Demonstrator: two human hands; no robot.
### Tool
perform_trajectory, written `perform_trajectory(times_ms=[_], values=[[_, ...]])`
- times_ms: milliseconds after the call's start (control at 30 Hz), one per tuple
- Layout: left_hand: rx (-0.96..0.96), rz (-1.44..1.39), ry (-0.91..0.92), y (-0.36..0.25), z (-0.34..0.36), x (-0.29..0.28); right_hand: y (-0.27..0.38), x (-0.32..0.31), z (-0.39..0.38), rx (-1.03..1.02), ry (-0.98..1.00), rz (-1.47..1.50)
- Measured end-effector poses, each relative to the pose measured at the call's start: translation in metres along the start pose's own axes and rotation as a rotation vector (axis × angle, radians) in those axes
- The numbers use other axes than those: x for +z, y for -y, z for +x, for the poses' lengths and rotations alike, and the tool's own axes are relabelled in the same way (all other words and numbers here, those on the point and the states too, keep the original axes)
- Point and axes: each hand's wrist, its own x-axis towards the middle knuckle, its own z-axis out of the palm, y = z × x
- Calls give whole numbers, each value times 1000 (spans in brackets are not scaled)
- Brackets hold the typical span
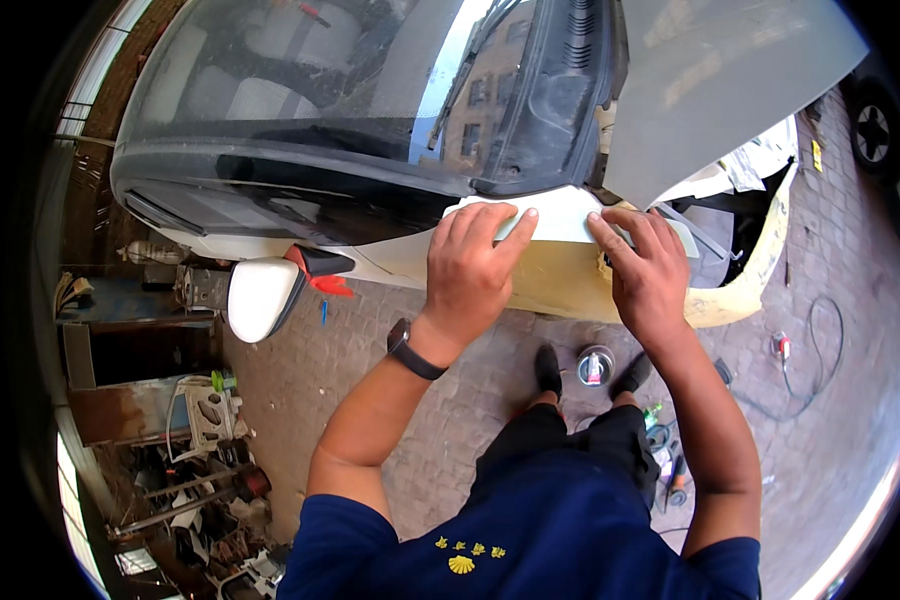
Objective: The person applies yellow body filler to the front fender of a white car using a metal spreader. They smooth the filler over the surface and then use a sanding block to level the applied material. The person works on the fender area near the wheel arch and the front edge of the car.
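A long, pale white strip [555,215] lies along the top edge of a car's front fender, below the windscreen; its exact kind I cannot make out. My left hand [475,265] grips its left part, fingers curled over it and thumb pointing right. Toward its other end my right hand [650,265] holds it the same way, thumb pointing left. A dark watch [412,350] is on my left wrist. Under the strip the fender [560,280] is coated yellowish, with its lower edge above the paving.
The grey hood [730,80] stands raised at right. A white side mirror [262,300] juts out at left. By my feet is a round tin [595,366], with tools [678,485] nearby. A cable [820,385] curls over the paving; piled parts [205,500] lie lower left.
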Motion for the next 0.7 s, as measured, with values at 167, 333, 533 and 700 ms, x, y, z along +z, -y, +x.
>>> perform_trajectory(times_ms=[167, 333, 533, 700], values=[[-18, -9, -2, 4, -3, 6, 0, 8, 0, 4, 40, -7], [-69, -30, 10, 0, -13, 10, 9, 11, 7, -40, 88, -37], [-90, -52, -75, -11, -13, 20, 19, 15, 8, 3, 110, -27], [-87, -71, -56, -7, -13, 21, 22, 13, 9, 17, 137, -15]])
